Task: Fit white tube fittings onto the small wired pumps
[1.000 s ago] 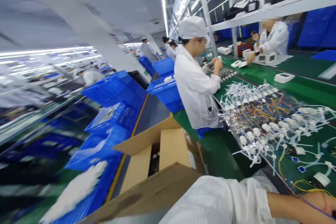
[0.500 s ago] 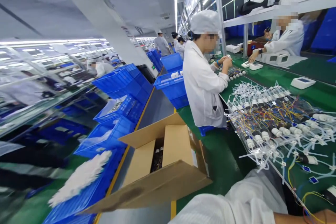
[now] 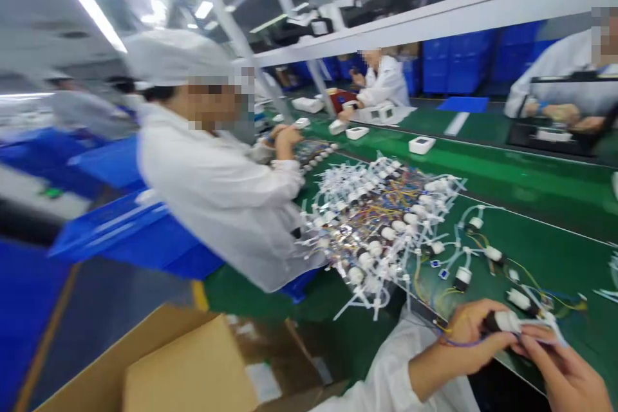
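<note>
My left hand is closed around a small pump motor, a short cylinder with a black end and a white end. A purple wire trails from it under my fingers. At the white end, my right hand pinches the thin white tube; its fingertips nearly touch the left thumb. Just beyond, more pump motors with wires and tubes lie loose on the green bench, one of them a white-and-black pump motor. Small blue squares hang among the tubing.
A dense batch of wired pump motors covers the bench to the left. Beside it sits a co-worker in white. An open cardboard box and a blue crate stand at lower left. White devices lie along the green line.
My view has swung right and down toward the bench. Both my hands are now in sight with the pump motor; before, only part of one hand showed at the lower right edge.
</note>
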Tool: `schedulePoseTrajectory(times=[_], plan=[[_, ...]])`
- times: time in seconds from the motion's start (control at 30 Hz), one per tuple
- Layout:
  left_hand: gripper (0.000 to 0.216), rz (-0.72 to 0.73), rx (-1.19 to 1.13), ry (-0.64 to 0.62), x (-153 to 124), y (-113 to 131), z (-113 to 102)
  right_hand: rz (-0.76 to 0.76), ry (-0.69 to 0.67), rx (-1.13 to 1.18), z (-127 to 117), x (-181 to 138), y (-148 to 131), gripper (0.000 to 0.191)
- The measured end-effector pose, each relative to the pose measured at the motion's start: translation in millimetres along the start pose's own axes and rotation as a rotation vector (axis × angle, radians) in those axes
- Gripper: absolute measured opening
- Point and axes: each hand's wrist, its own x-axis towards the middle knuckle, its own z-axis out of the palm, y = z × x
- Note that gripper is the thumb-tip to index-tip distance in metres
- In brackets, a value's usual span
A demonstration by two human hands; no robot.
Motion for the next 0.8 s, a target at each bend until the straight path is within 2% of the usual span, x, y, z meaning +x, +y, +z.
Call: schedulePoseTrajectory(times=[0.1, 0.27, 0.43, 0.6, 0.7, 0.8], plan=[[0.042, 0.008, -0.063, 0.007, 2, 4, -1, 0.143, -0.097, 0.171, 3, -1, -8, 0.051], [0.050, -0.119, -0.292, 0.037, -3, 21, -1, 0.192, -0.162, 0.365, 10, -1, -15, 0.049], [0.053, -0.207, -0.592, 0.250, 10, 40, -19, 0.199, -0.203, 0.473, 10, 0, -17, 0.046], [0.034, -0.241, -0.819, 0.420, 39, 45, -44, 0.203, -0.243, 0.522, 10, 3, -23, 0.048], [0.031, -0.245, -0.844, 0.403, 37, 42, -49, 0.206, -0.248, 0.549, 11, 3, -23, 0.048], [0.038, -0.230, -0.812, 0.369, 19, 41, -48, 0.195, -0.261, 0.570, 14, 2, -21, 0.047]])
